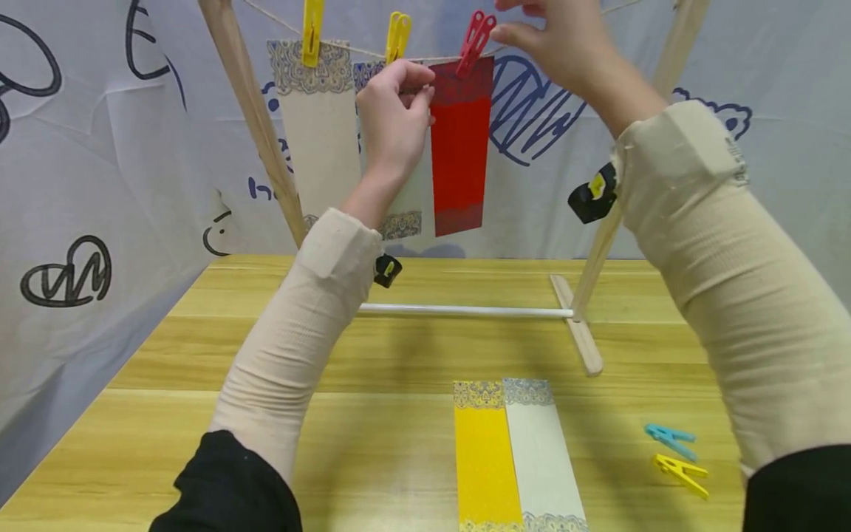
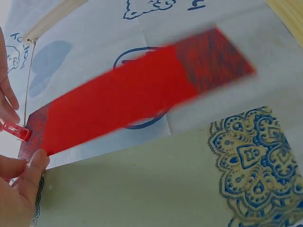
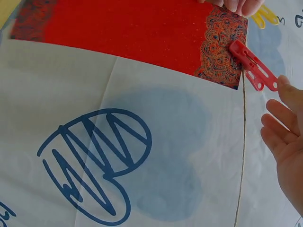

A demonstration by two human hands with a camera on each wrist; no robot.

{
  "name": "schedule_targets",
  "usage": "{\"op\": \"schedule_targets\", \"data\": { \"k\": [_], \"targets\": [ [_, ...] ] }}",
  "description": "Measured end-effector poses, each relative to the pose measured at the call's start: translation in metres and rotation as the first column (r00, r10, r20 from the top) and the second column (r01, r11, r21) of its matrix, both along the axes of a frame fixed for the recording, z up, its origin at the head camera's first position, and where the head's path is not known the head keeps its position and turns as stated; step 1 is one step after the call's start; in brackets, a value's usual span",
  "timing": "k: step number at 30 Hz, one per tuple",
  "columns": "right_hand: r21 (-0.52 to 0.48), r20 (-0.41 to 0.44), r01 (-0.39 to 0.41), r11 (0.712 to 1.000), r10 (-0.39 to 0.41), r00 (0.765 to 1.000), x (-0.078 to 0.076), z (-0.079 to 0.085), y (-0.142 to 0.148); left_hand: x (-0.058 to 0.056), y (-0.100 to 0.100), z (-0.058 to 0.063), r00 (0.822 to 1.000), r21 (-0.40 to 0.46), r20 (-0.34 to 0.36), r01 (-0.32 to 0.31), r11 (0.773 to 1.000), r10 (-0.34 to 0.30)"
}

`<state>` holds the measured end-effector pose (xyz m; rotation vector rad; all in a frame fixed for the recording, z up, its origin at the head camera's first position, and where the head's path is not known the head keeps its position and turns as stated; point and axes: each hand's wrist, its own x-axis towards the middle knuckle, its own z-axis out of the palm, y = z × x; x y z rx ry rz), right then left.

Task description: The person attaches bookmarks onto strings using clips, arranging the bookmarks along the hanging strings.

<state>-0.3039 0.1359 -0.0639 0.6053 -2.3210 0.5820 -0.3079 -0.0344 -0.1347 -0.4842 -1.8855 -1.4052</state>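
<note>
A red card (image 1: 460,155) with patterned ends hangs from a string, with a red clothespin (image 1: 476,44) clipped on its top edge. My left hand (image 1: 397,111) holds the card's upper left edge; in the left wrist view its fingertips (image 2: 40,160) overlap the patterned corner. The card's lower end is blurred there. Beside the clothespin's handles is my right hand (image 1: 565,37), its thumb at one handle end and its other fingers loosely spread, as the right wrist view shows (image 3: 289,127). Left of the red card hang two pale patterned cards (image 1: 320,140) under yellow clothespins (image 1: 312,33).
Wooden posts (image 1: 255,118) and a white crossbar (image 1: 465,310) frame the line. On the wooden table lie a yellow card (image 1: 485,458) and a white card (image 1: 541,451) side by side. A blue clothespin (image 1: 670,437) and a yellow clothespin (image 1: 683,471) lie at the right.
</note>
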Motion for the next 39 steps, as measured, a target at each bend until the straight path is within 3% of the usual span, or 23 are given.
{"op": "schedule_targets", "data": {
  "k": [8, 13, 20, 24, 28, 33, 39],
  "targets": [
    [-0.028, 0.009, 0.002, 1.000, -0.002, 1.000, 0.004, -0.009, 0.012, 0.003, -0.005, -0.008, 1.000, 0.023, 0.007, -0.019, 1.000, 0.019],
    [0.007, -0.050, -0.022, 1.000, 0.023, 0.999, 0.008, -0.016, 0.018, 0.006, -0.008, -0.016, 1.000, 0.021, -0.002, 0.000, 1.000, 0.000],
    [-0.017, -0.119, -0.069, 0.997, 0.066, 0.991, 0.016, -0.023, 0.026, 0.017, -0.007, -0.028, 0.999, -0.059, -0.042, 0.032, 0.998, -0.034],
    [-0.043, -0.160, -0.067, 0.997, 0.060, 0.985, 0.022, -0.028, 0.035, 0.022, -0.005, -0.037, 0.989, -0.109, -0.135, 0.047, 0.993, -0.061],
    [-0.044, -0.190, -0.064, 0.997, 0.055, 0.980, 0.029, -0.037, 0.045, 0.027, -0.006, -0.044, 0.972, -0.177, -0.226, 0.019, 0.984, -0.060],
    [-0.074, -0.233, -0.119, 0.990, 0.098, 0.967, 0.035, -0.052, 0.060, 0.034, -0.004, -0.052, 0.962, -0.258, -0.248, 0.046, 0.965, -0.112],
    [-0.136, -0.265, -0.215, 0.967, 0.173, 0.948, 0.038, -0.073, 0.077, 0.034, -0.003, -0.065, 0.950, -0.292, -0.267, 0.081, 0.953, -0.163]
  ]
}}
